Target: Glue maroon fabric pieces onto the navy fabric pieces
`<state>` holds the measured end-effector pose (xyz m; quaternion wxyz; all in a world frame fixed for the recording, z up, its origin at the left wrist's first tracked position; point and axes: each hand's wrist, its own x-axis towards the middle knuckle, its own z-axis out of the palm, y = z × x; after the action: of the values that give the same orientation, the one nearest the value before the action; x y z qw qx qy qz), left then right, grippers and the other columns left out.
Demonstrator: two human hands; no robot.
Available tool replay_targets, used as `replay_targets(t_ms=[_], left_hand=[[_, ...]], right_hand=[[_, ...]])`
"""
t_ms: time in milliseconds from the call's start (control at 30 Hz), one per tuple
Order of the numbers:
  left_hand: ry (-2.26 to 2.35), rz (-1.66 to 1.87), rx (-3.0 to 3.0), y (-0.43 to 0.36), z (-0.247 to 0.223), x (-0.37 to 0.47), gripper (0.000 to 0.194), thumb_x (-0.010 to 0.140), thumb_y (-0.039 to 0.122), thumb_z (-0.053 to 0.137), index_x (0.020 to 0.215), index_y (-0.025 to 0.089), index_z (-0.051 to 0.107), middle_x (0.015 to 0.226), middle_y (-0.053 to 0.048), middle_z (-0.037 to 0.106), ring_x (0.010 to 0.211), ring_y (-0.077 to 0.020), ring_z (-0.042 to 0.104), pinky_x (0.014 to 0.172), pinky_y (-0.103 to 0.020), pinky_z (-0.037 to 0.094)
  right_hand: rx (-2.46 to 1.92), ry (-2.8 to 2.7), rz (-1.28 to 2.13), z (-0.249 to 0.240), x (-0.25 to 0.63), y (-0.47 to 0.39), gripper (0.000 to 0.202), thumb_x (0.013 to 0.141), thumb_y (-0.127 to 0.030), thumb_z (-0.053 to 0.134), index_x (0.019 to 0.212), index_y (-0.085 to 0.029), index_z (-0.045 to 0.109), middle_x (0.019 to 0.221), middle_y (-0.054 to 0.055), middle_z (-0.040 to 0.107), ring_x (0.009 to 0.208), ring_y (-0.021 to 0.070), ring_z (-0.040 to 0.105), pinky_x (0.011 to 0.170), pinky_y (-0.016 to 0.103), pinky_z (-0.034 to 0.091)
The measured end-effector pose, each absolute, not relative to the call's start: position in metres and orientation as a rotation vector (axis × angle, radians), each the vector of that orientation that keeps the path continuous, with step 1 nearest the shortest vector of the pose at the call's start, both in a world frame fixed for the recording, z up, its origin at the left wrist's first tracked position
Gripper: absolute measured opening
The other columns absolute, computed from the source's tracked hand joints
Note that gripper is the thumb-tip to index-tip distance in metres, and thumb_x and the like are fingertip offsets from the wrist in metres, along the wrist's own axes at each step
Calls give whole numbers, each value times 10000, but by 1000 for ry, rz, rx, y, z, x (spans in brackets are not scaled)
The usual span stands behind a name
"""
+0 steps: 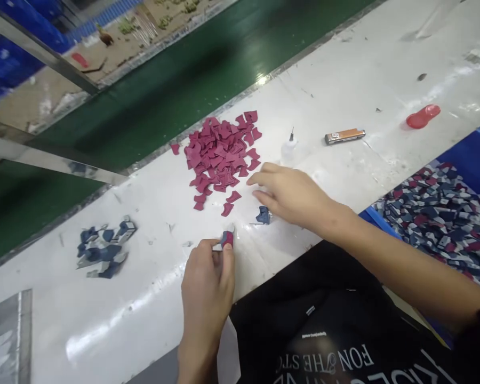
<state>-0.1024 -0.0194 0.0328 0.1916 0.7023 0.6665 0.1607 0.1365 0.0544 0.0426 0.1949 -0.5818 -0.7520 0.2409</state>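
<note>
The left hand (207, 277) is pinching a small maroon-and-grey cut piece (226, 239) at its edge on the white desk (344, 80), seemingly light and flexible, while the right hand (292, 194), fingers loosely apart, is reaching toward the pile of maroon pieces (221, 154) beside a dark blue piece (263, 215).

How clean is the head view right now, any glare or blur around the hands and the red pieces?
Head view: glare streaks on the white table; right hand slightly motion-blurred; left hand and red pieces reasonably sharp; far background soft, tilted.
</note>
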Motion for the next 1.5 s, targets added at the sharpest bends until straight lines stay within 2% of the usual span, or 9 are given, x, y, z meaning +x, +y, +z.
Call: replay_targets(t_ms=[100,200,367,467,600,767,900,1100,1500], left_hand=[[2005,433,1991,-18,27,-110,323,1049,542,521,931,249,591,799,-41,641,775,-263,630,643,-372,432],[2097,481,1958,-19,24,-113,341,1053,566,531,1028,232,593,927,-76,638,878,-296,626,704,-418,463],[2082,712,2220,-24,22,-101,390,997,460,688,1271,192,618,1236,-164,531,1144,-364,490,969,-604,449],[2009,726,2338,-28,22,-80,438,966,461,746,1286,184,634,1284,-169,495,1172,-368,474,991,-600,426],[1875,649,2365,-29,15,-46,379,983,403,750,1262,181,622,1248,-142,560,1136,-332,506,974,-508,423],[1849,697,2319,-23,0,-28,274,987,319,766,1177,174,634,1113,-99,643,1035,-300,488,913,-444,402],[1773,763,2328,-23,-2,-32,113,1022,250,719,1069,200,629,1028,-59,687,1006,-275,502,894,-415,392],[1758,882,2296,-24,-5,-33,173,1021,267,736,972,211,580,911,-18,679,913,-233,522,844,-387,399],[1797,938,2192,-13,-14,-23,240,1032,253,714,884,224,527,811,11,581,800,-193,514,737,-332,422]], right_hand=[[-1486,-2394,638,38,114,80,219,1084,-199,633,1266,-172,751,1238,90,698,829,191,642,612,321,306],[-1383,-2557,519,36,98,94,181,1068,-166,628,1171,-155,776,1234,105,712,814,190,635,590,335,252],[-1362,-2667,324,36,89,101,161,1004,-100,630,1012,-119,790,1055,144,769,837,244,689,623,343,303],[-1428,-2673,290,40,89,102,122,972,-114,655,967,-108,777,952,162,780,853,277,717,651,336,352],[-1550,-2672,296,45,89,105,102,929,-87,660,939,-101,761,895,172,773,852,283,721,661,323,378],[-1627,-2584,323,47,97,100,173,914,-49,588,914,-95,754,931,171,773,799,265,704,607,339,299],[-1639,-2234,609,53,118,72,172,968,-138,626,864,-128,763,932,96,780,788,215,688,623,324,349],[-1689,-1703,1238,52,144,44,242,1013,-158,690,813,-165,824,789,21,802,712,158,723,664,267,486],[-1616,-1943,1183,38,138,62,177,996,-135,732,857,-194,823,854,-3,816,786,157,728,722,282,507]])
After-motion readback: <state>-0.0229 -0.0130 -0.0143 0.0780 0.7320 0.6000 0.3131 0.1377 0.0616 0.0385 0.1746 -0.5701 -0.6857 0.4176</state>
